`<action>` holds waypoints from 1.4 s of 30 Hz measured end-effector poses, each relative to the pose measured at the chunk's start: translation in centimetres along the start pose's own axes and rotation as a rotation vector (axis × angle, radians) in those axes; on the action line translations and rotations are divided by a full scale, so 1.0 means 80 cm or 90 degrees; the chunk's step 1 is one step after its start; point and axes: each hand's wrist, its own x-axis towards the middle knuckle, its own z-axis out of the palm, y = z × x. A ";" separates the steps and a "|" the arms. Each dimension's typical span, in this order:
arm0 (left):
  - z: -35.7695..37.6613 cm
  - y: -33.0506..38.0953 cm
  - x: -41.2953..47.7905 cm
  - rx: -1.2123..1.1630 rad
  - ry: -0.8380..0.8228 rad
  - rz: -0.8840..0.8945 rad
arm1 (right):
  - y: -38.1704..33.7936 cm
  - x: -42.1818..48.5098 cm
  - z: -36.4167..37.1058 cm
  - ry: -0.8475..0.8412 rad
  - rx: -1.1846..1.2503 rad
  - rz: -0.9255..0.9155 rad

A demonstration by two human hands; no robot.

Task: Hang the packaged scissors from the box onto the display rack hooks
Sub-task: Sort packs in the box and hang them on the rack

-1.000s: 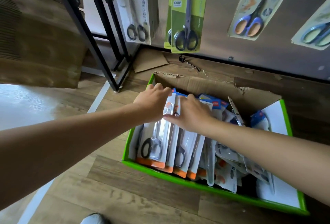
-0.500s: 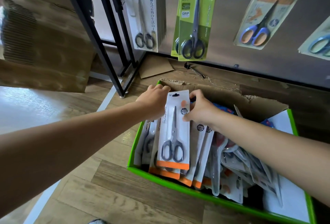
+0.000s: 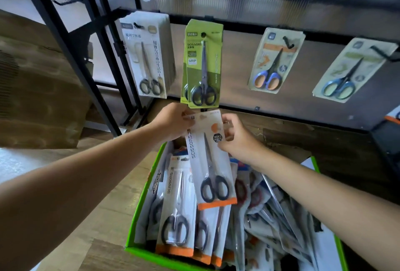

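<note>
Black metal-framed display rack with dark back panel [image 3: 238,29] fills 12 o'clock, with far more of it in view than a second ago. Four hung packs run across it, green-carded scissors pack [image 3: 203,65] at centre. Green-rimmed cardboard box [image 3: 135,223] sits on the floor at 6 o'clock, full of packs: upright rows at its left, loose jumble toward 4 o'clock. White-carded pack of black-handled scissors with orange bottom strip [image 3: 211,162] was down among the rows a second ago and half out at the half-second mark. Now it looks lifted clear, held over the box, top edge just below the green pack. Left hand [image 3: 173,124] pinches its top corner at 10 o'clock; right hand [image 3: 236,138] grips its edge at 2 o'clock. Pick looks done, and the carry to a hook is under way. Target hook: cannot tell. Hang hole is blurred.
</note>
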 end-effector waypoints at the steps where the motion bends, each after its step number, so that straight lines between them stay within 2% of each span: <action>1: 0.000 0.006 0.001 -0.033 0.001 -0.007 | 0.000 0.000 -0.004 0.019 0.010 -0.018; 5: 0.000 0.032 0.004 -0.133 0.022 -0.024 | 0.002 0.004 -0.017 0.096 0.038 -0.065; 11: 0.007 0.070 0.008 -0.233 -0.002 -0.016 | 0.012 0.003 -0.055 0.183 0.018 -0.110; 18: 0.023 0.118 0.016 -0.256 -0.014 0.036 | 0.020 -0.009 -0.097 0.250 0.050 -0.142; 23: 0.029 0.158 0.020 -0.268 -0.008 0.055 | 0.016 -0.020 -0.131 0.325 -0.006 -0.165; 30: 0.043 0.249 0.027 -0.232 -0.025 0.174 | 0.007 -0.053 -0.213 0.400 -0.069 -0.185; 37: 0.093 0.354 0.023 -0.276 0.043 0.303 | 0.021 -0.089 -0.301 0.533 -0.067 -0.182; 42: 0.139 0.416 0.008 -0.253 0.014 0.393 | 0.046 -0.123 -0.363 0.608 -0.083 -0.166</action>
